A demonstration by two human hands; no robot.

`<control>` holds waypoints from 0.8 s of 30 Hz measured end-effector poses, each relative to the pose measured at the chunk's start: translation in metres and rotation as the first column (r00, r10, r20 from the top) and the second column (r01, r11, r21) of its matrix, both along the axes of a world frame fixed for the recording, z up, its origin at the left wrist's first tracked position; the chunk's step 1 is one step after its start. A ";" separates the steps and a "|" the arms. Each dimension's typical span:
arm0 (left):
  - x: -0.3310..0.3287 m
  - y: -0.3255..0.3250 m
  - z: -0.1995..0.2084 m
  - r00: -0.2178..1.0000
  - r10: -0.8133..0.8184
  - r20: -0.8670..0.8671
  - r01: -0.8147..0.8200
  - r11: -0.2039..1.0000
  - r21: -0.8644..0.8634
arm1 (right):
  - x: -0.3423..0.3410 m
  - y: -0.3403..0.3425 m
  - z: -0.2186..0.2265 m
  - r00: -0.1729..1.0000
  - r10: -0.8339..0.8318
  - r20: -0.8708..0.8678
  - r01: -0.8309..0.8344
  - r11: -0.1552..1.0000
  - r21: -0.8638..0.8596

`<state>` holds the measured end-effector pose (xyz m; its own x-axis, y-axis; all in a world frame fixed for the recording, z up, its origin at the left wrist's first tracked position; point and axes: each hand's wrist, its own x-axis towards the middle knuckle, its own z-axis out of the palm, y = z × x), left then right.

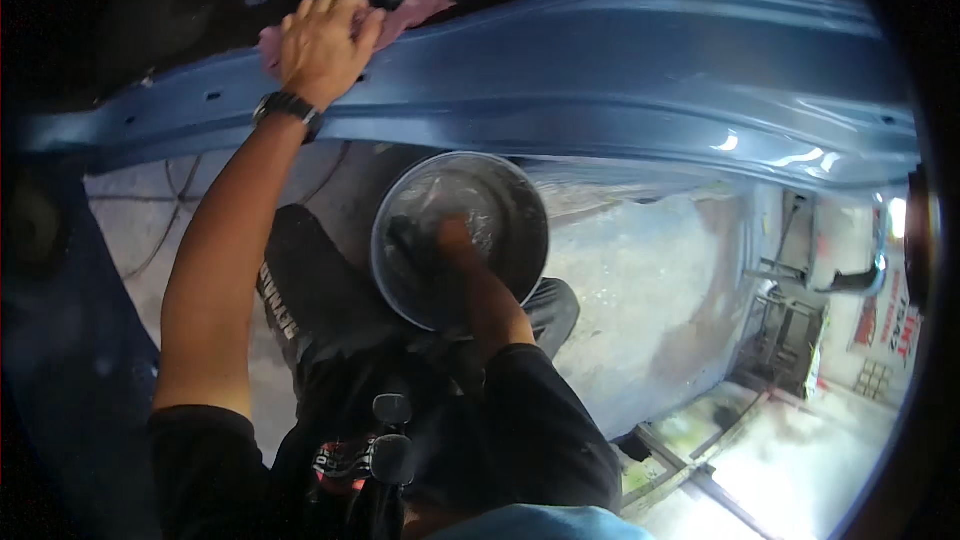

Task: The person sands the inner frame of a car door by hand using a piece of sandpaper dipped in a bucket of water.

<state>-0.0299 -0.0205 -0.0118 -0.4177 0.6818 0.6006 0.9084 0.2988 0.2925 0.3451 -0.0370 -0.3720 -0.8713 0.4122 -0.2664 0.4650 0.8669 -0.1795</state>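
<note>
Cloth [418,12] lies beneath left hand [325,45], fingers grasping it, length along blue body panel [600,60]; right hand [456,238] farther, this side of panel, inside bucket [526,210], grip can't tell.

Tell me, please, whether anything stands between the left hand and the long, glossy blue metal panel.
Yes: a crumpled pink cloth lies under the fingers of the left hand, at the upper edge of the long, glossy blue metal panel. Nothing else is visible between them, though the palm's underside is hidden.
</note>
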 end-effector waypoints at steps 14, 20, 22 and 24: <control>0.004 0.012 0.009 0.998 -0.028 0.060 0.027 1.000 0.013 | 0.028 0.047 0.401 0.792 -0.351 -0.500 0.334 0.934 -0.126; 0.002 0.009 0.005 0.997 -0.036 0.061 0.034 0.999 0.023 | -0.007 0.070 0.593 0.792 0.241 -0.561 0.275 0.679 0.680; 0.001 0.007 0.005 0.998 -0.032 0.056 0.031 0.999 0.018 | -0.019 0.094 0.603 0.817 0.331 -0.472 0.255 0.526 0.811; 0.003 0.007 0.007 0.998 -0.025 0.051 0.025 1.000 -0.001 | -0.021 0.113 0.583 0.886 0.282 -0.369 0.172 0.540 0.824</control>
<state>-0.0270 -0.0140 -0.0051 -0.4308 0.6931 0.5780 0.8994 0.2770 0.3381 0.3238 0.0756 0.2110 -0.8157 0.1882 0.5469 0.4832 0.7415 0.4655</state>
